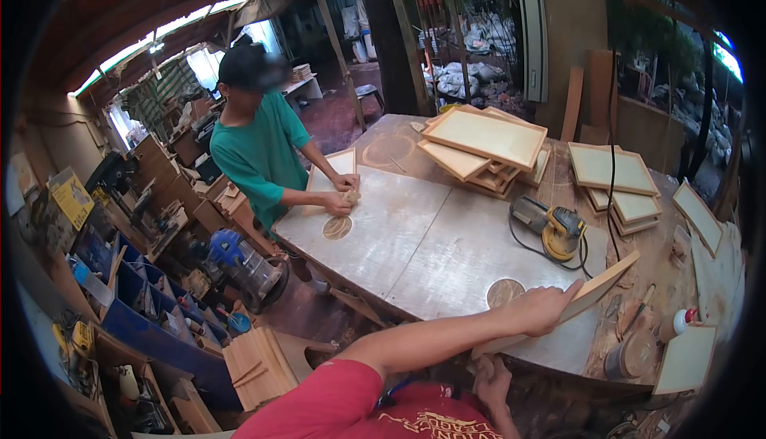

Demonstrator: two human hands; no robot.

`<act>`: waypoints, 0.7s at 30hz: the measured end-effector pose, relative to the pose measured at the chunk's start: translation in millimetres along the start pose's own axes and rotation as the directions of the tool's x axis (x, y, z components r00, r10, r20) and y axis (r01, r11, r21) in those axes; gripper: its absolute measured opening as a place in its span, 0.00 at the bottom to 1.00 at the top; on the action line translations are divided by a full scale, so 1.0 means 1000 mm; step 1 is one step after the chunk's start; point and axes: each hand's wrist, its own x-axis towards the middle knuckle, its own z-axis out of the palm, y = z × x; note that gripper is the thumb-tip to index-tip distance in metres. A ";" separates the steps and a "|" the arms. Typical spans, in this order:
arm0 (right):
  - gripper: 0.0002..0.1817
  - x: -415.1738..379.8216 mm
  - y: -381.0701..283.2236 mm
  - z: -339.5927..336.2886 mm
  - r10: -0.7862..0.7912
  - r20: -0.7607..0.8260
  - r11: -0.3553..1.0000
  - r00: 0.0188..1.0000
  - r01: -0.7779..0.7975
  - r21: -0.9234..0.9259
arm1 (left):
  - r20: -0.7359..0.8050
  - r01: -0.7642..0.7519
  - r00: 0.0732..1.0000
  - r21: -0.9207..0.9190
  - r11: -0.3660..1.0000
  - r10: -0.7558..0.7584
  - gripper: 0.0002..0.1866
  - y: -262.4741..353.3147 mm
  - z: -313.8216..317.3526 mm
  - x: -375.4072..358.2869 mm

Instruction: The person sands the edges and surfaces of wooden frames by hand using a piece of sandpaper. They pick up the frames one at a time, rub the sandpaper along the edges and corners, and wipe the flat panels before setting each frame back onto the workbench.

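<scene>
My left hand reaches across from the left, its fingers closed over the upper edge of a wood-framed panel. The panel stands tilted on edge at the table's near side, partly hidden behind my hand and forearm. Below its lower end, my right hand is closed, its fingers curled close to the panel. What it grips is too small and shaded to make out. Beyond my left hand, an electric sander with a yellow and grey body lies on the metal-topped table.
A co-worker in a green shirt works on another framed panel across the table. Framed panels are stacked at the back, with another stack at right. A can and bottle stand near right; a black cord hangs down.
</scene>
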 end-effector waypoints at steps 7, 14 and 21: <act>0.17 0.005 0.026 -0.008 0.120 -0.069 0.988 0.990 -0.112 0.105 | 0.031 -0.046 0.998 0.021 0.999 0.045 0.49 0.005 -0.004 0.024; 0.15 0.008 -0.004 -0.010 0.048 -0.094 0.995 0.994 -0.040 0.092 | 0.018 -0.003 1.000 0.063 0.998 0.002 0.47 0.006 -0.008 0.023; 0.14 0.006 -0.004 -0.002 -0.003 -0.154 0.992 0.988 0.022 0.122 | 0.005 -0.012 1.000 0.082 0.997 0.012 0.46 0.010 -0.016 0.018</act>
